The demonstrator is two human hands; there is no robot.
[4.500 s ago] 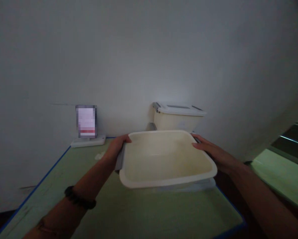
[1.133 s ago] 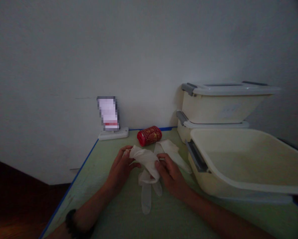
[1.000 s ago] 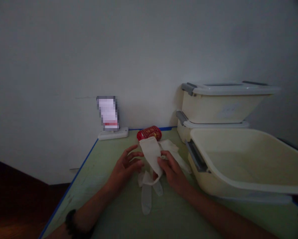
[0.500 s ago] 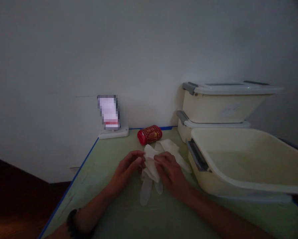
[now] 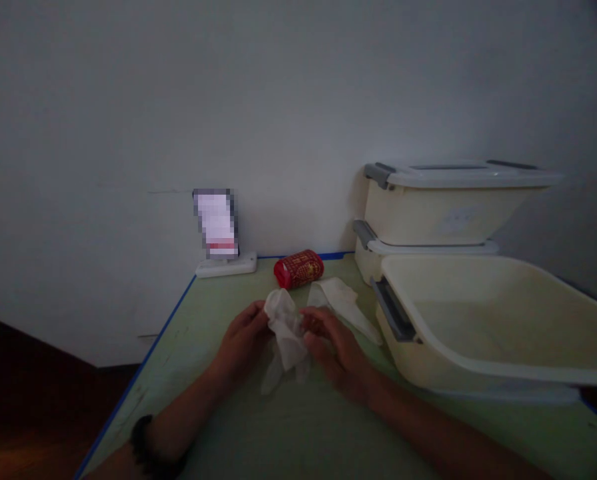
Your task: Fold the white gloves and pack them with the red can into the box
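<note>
A thin white glove (image 5: pixel 286 330), crumpled at the top with limp fingers dangling, is held up over the table between my hands. My left hand (image 5: pixel 244 339) pinches its left edge, fingers closed. At its right edge, the curled fingers and thumb of my right hand (image 5: pixel 339 350) close on the material; the exact contact is hard to see in the dim light. Behind my right hand, another thin white piece (image 5: pixel 346 303), like a second glove, lies flat. Farther back a red cylinder with gold lettering (image 5: pixel 299 269) rests on its side.
On the right stands an open cream plastic bin (image 5: pixel 403 367) with a grey latch. Behind it are two stacked lidded bins (image 5: pixel 423 217) against the wall. A phone (image 5: pixel 217 223) on a white stand (image 5: pixel 227 265) is at the table's back left corner. Blue tape edges the green tabletop (image 5: pixel 188 320).
The glove has shifted left and turned, its bunched top now beside my left hand. My left hand has closed on it, its fingers mostly behind. My right fingers have curled at its edge.
</note>
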